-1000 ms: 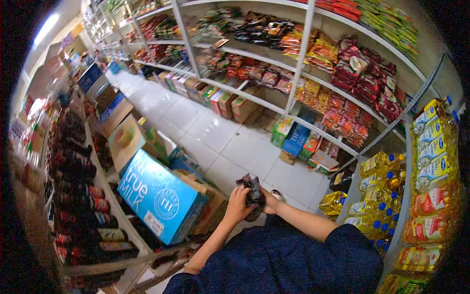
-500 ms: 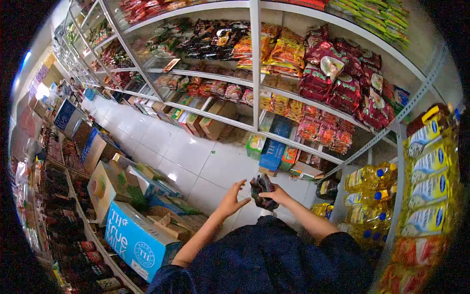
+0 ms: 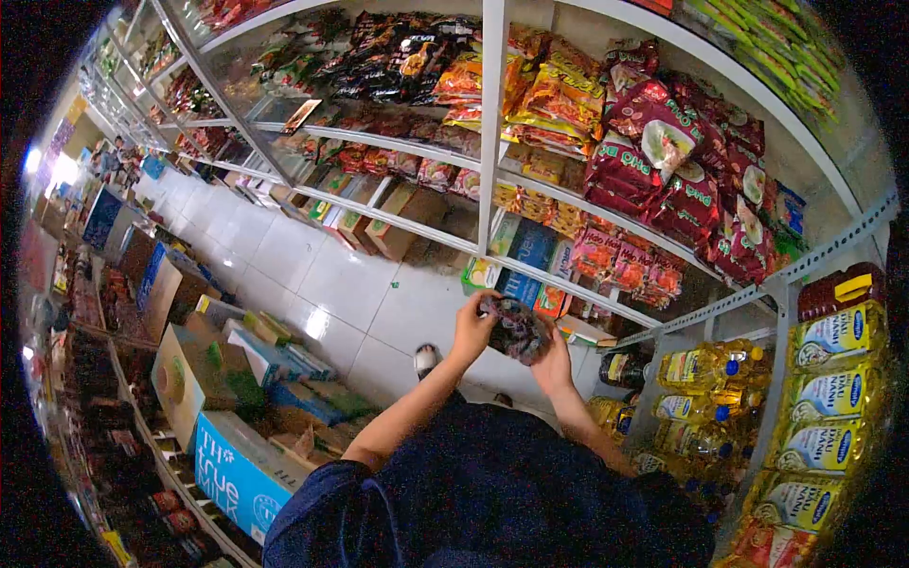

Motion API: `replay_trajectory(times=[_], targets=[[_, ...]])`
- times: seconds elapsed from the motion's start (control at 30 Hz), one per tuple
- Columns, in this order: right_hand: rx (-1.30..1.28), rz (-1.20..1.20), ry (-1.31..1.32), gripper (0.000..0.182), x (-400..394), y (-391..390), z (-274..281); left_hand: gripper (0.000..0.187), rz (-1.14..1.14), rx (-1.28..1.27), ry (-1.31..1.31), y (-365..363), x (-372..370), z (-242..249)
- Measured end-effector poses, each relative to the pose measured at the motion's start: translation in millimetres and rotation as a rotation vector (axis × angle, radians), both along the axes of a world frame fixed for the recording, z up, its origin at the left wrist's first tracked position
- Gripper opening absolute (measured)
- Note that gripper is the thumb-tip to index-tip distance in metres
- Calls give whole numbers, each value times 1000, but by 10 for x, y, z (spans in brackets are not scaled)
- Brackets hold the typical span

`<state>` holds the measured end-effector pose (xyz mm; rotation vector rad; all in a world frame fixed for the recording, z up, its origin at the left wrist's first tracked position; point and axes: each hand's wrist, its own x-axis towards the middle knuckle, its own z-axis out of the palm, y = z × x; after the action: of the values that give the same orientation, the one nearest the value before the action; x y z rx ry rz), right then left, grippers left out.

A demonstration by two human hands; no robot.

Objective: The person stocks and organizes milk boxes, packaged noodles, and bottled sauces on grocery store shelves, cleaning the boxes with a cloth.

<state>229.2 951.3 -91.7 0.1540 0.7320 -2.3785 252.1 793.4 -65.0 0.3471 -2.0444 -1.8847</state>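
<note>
A dark, crinkled packet [image 3: 514, 330] is held between my two hands in front of my body, above the tiled floor. My left hand [image 3: 473, 325] grips its upper left end with fingers and thumb. Against its lower right side rests my right hand [image 3: 551, 362], its fingers partly hidden by the packet. What is inside the packet cannot be made out.
Shelves ahead hold maroon noodle packs [image 3: 653, 137] and orange packs [image 3: 561, 95]. Oil bottles [image 3: 705, 364] stand at the right, near labelled oil bottles [image 3: 828, 383]. A blue milk carton [image 3: 237, 478] and open boxes lie at the left. White floor tiles [image 3: 331, 284] run between.
My left hand has closed on the packet, where before it was open beside it. The packet now lies spread between both hands. The view has shifted, and a foot shows on the floor.
</note>
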Motion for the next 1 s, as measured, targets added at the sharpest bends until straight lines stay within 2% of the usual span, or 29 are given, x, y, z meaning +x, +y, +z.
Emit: replay_trajectory(times=[0.03, 0.07, 0.13, 0.2, 0.27, 0.3, 0.33, 0.4, 0.47, 0.5, 0.57, 0.6, 0.67, 0.7, 0.73, 0.8, 0.83, 0.93, 1.0], targets=[[66, -27, 118, 41, -21, -93, -27, 37, 6, 56, 8, -73, -108, 23], [68, -44, 126, 41, -81, -163, -41, 37, -11, 57, 16, -112, -216, -6], [166, -94, 72, 44, -187, -326, -15, 30, -142, 288, 101, -106, -442, -60], [210, -190, 160, 45, -410, -463, 13, 33, -209, 299, 137, -81, -608, 34], [600, -284, 395, 46, -662, -527, 110, 38, -340, 233, 210, -244, -887, 47], [609, -313, 382, 46, -766, -606, 187, 41, -417, 224, 242, -385, -1011, 160], [745, -390, 499, 46, -902, -676, 301, 43, -418, 16, 325, -540, -1145, 293], [1016, -527, 732, 46, -1219, -810, 559, 51, -330, -101, 361, -783, -1428, 359], [1319, -634, 864, 51, -1514, -979, 890, 59, -138, -173, 304, -1033, -1679, 481], [1321, -639, 862, 51, -1745, -1033, 913, 60, -50, -223, 318, -1122, -1841, 464], [1770, -752, 1324, 55, -2157, -1118, 812, 56, 43, -420, 378, -1288, -2162, 372], [1769, -747, 1325, 55, -2266, -1189, 740, 56, 46, -420, 375, -1306, -2231, 378], [2058, -531, 1264, 56, -2450, -1425, 595, 56, -264, -44, 54, -1264, -2342, 397], [2037, -553, 1378, 56, -2516, -1528, 476, 49, -143, -133, 275, -1262, -2496, 89], [2010, -571, 1485, 57, -2526, -1610, 440, 49, -129, -137, 281, -1260, -2548, 94], [1948, -509, 1506, 57, -2535, -1632, 454, 38, -94, -120, 47, -1264, -2526, 38], [1900, -450, 1511, 56, -2510, -1611, 447, 31, -37, -145, 40, -1235, -2467, 124], [1775, -470, 1623, 57, -2620, -1400, 422, 32, -60, -221, -58, -1271, -2426, 206], [1715, -444, 1622, 55, -2639, -1237, 388, 29, -98, -169, 42, -1311, -2476, 31]])
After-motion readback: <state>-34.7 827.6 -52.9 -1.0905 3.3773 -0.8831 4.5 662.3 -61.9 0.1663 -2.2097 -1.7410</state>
